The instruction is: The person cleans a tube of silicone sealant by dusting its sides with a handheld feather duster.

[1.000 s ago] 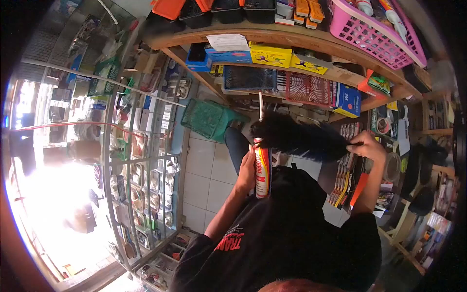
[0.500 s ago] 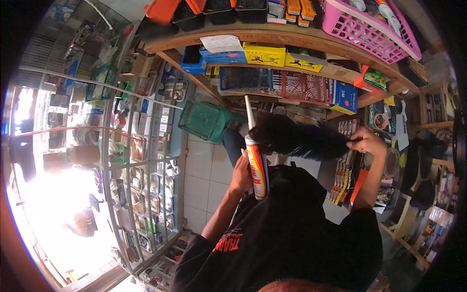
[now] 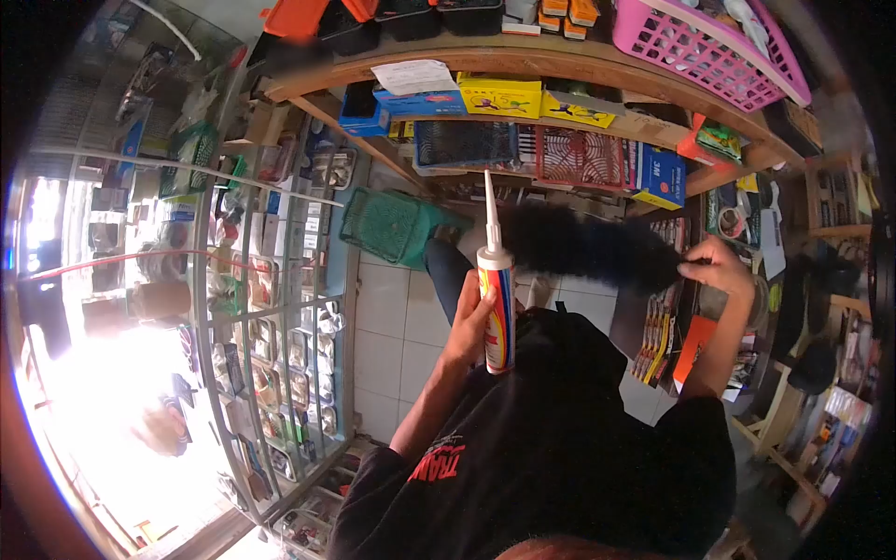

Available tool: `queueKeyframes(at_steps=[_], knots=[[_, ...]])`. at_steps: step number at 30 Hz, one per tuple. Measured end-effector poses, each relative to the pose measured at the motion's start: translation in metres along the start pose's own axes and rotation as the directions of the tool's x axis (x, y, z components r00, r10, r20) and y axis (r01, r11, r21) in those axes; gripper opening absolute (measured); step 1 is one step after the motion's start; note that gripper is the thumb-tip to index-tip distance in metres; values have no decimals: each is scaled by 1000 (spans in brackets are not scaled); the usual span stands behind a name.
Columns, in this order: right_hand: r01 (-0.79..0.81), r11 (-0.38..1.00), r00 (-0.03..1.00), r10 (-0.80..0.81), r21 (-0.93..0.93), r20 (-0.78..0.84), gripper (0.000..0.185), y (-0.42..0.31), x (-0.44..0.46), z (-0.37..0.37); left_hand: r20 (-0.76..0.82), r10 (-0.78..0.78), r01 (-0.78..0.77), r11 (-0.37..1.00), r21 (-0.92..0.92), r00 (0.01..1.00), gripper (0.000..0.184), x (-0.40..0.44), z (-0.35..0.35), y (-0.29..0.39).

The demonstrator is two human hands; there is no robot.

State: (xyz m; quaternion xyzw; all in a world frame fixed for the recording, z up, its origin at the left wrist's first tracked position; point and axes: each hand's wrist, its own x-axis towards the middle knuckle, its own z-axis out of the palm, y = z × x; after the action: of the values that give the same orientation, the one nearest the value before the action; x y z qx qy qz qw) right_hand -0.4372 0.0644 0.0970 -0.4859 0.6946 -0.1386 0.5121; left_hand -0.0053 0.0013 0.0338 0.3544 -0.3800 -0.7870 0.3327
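Observation:
My left hand (image 3: 469, 327) is wrapped round a silicone sealant tube (image 3: 498, 322), a coloured cartridge with a long white nozzle pointing up. The tube stands nearly upright in front of my chest. Out to the right, my right hand (image 3: 717, 266) pinches the end of a black feather duster (image 3: 597, 250). The duster stretches left from those fingers, fluffy and slightly blurred, and its far end lies behind the tube's nozzle. In this view I cannot tell whether duster and tube touch.
A wooden shelf (image 3: 523, 58) ahead carries boxes, a red basket (image 3: 581, 159) and a pink basket (image 3: 709, 51). A green basket (image 3: 385, 227) is on the tiled floor (image 3: 378, 341). A glass display case (image 3: 271, 355) stands at left. An orange box (image 3: 695, 353) lies right.
The black duster has shifted right, away from the tube, and the nozzle base now shows clearly. My left hand has turned the tube slightly. My right hand has moved a little right.

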Motion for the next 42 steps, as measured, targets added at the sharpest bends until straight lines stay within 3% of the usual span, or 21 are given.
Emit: queueKeyframes(at_steps=[1, 2, 5, 8, 11, 12, 14, 15, 16, 17, 18, 22, 25, 28, 30, 33, 36, 38, 40, 42], knots=[[-27, 1000, 996, 27, -10, 89, 30, -5, -6, -3, -22, -29, 28, 999, -39, 999, 37, 2, 0, 1], [15, 1000, 999, -16, -23, -43, 25, 9, -8, 5, -27, -10, 8, 999, -51, 1000, 38, 4, -3, -3], [60, 997, 997, -61, 39, 47, 22, -1, -13, 2, -72, -56, 46, 990, -133, 996, 40, 6, -2, -2], [30, 991, 992, -14, 129, -123, 21, 11, -22, 6, -58, -76, 65, 984, -168, 995, 45, 7, -10, -10], [72, 979, 996, -61, 191, -59, 22, 23, -20, 3, -16, -99, 93, 973, -211, 995, 46, 7, -14, -9], [200, 958, 979, -191, 204, -63, 21, 30, -13, 9, 3, -103, 101, 970, -223, 995, 47, 7, -13, -10], [504, 857, 829, -516, -112, -216, 21, 39, 10, 39, 50, -25, 19, 993, 116, 998, 46, 10, -16, -18], [604, 745, 704, -665, -282, -248, 22, 33, 18, 53, 64, -99, 99, 995, 2, 993, 46, 16, -23, -31], [430, 902, 882, -430, -43, -192, 24, 13, 24, 68, 79, -172, 180, 978, -109, 982, 45, 22, -30, -46], [189, 966, 981, -179, 176, -68, 26, -2, 28, 78, 79, -193, 203, 968, -146, 978, 47, 24, -28, -46], [151, 962, 980, -175, 228, 90, 30, 4, 43, 80, 80, -213, 224, 957, -182, 974, 50, 27, -25, -46], [-24, 940, 987, -31, 339, 156, 31, 27, 45, 90, 104, -153, 176, 947, -269, 983, 59, 17, -16, -35], [-6, 892, 951, -135, 452, 279, 34, 41, 44, 76, 106, -40, 39, 999, 13, 994, 62, 11, -32, -53], [122, 921, 964, -198, 371, 176, 34, 21, 42, 80, 51, -257, 251, 963, 101, 965, 51, 17, -37, -66], [163, 939, 977, -197, 302, 86, 34, 0, 39, 86, 176, -84, 5, 915, 404, 981, 41, 17, -25, -55], [87, 883, 950, -213, 461, 228, 37, -2, 41, 85, 43, -270, 262, 957, 125, 962, 32, 16, -16, -47], [55, 926, 952, -161, 372, 259, 37, 7, 38, 72, -4, -211, 211, 977, 12, 977, 32, 8, -6, -33], [57, 919, 954, -165, 391, 249, 36, 21, 40, 72, -31, -214, 215, 975, 54, 976, 31, 12, -10, -35], [153, 915, 954, -236, 372, 187, 35, 16, 43, 81, 36, -91, 74, 942, 326, 995, 31, 15, -41, -80], [183, 896, 945, -273, 405, 178, 35, 1, 44, 91, 127, 3, -82, 780, 620, 992, 31, 15, -50, -96]])
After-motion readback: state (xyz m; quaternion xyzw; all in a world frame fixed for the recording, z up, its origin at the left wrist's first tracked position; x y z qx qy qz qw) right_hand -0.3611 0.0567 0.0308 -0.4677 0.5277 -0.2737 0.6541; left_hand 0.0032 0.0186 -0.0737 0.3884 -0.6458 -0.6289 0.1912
